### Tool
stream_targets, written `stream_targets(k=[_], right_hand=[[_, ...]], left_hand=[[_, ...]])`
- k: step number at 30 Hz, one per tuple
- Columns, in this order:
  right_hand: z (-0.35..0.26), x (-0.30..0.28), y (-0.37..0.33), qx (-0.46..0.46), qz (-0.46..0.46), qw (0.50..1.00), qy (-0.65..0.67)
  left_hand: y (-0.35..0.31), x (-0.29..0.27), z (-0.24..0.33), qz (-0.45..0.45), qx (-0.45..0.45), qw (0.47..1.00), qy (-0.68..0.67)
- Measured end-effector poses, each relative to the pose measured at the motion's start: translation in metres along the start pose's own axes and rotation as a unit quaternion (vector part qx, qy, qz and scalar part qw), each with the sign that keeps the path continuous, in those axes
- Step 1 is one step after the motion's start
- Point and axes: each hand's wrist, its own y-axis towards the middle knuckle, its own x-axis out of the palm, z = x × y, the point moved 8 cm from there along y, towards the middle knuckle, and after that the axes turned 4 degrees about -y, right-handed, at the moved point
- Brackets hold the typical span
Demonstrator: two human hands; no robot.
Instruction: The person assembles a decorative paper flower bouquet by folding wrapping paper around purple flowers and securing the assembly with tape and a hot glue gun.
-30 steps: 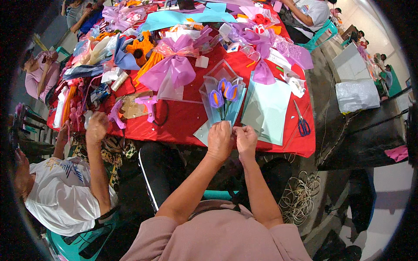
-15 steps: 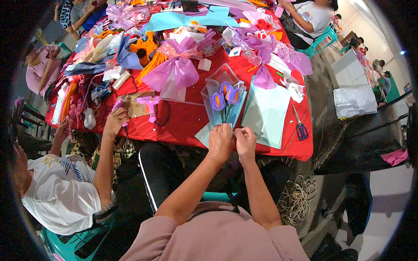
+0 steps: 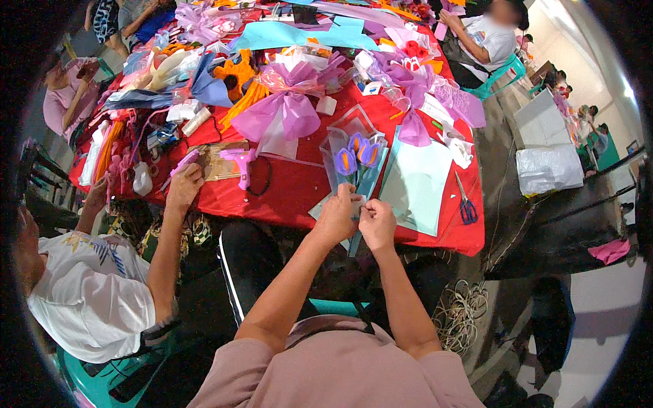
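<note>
A small bouquet of purple flowers (image 3: pixel 356 154) with orange centres lies at the table's near edge. Clear and pale blue wrapping paper (image 3: pixel 333 155) stands around the blooms. My left hand (image 3: pixel 336 219) is closed around the gathered base of the bouquet, below the flowers. Beside it, my right hand (image 3: pixel 378 223) is closed in a pinch against the wrap; what its fingertips hold is too small to make out. The wrap's pointed lower end hangs below my hands. Pale blue-green sheets (image 3: pixel 416 178) lie just right of the bouquet.
Scissors (image 3: pixel 466 204) lie on the red tablecloth (image 3: pixel 299 197) at the right. A pink glue gun (image 3: pixel 239 166) rests to the left, near a co-worker's hand (image 3: pixel 183 185) holding another pink tool. Purple-wrapped bouquets (image 3: pixel 282 112) and craft materials crowd the far side. Coiled cord (image 3: pixel 461 309) lies on the floor.
My left hand has shifted slightly down and its fingers now point up over the wrap. The wrap's lower end now shows below my hands. My right hand has moved slightly down.
</note>
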Motion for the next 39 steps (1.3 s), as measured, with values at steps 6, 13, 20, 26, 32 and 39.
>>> stream_targets(k=[6, 13, 20, 26, 32, 39], right_hand=[[-0.02, -0.002, -0.002, 0.011, -0.001, 0.998, -0.058], [-0.037, 0.002, -0.001, 0.003, -0.027, 0.994, -0.105], [-0.04, 0.001, -0.003, 0.013, -0.057, 0.987, -0.149], [-0.049, 0.005, -0.003, 0.004, -0.074, 0.986, -0.149], [-0.027, 0.008, -0.001, -0.011, -0.084, 0.987, -0.14], [-0.018, 0.001, 0.005, -0.005, -0.051, 0.994, -0.093]], left_hand=[[0.005, -0.005, -0.016, -0.007, 0.001, 0.994, -0.106], [0.012, 0.0, -0.038, -0.037, -0.028, 0.988, -0.147], [0.016, 0.006, -0.042, -0.038, -0.052, 0.971, -0.229], [0.02, 0.0, -0.052, -0.038, -0.071, 0.968, -0.237], [0.017, -0.007, -0.039, -0.043, -0.083, 0.959, -0.268], [0.017, 0.001, -0.051, -0.021, -0.071, 0.944, -0.32]])
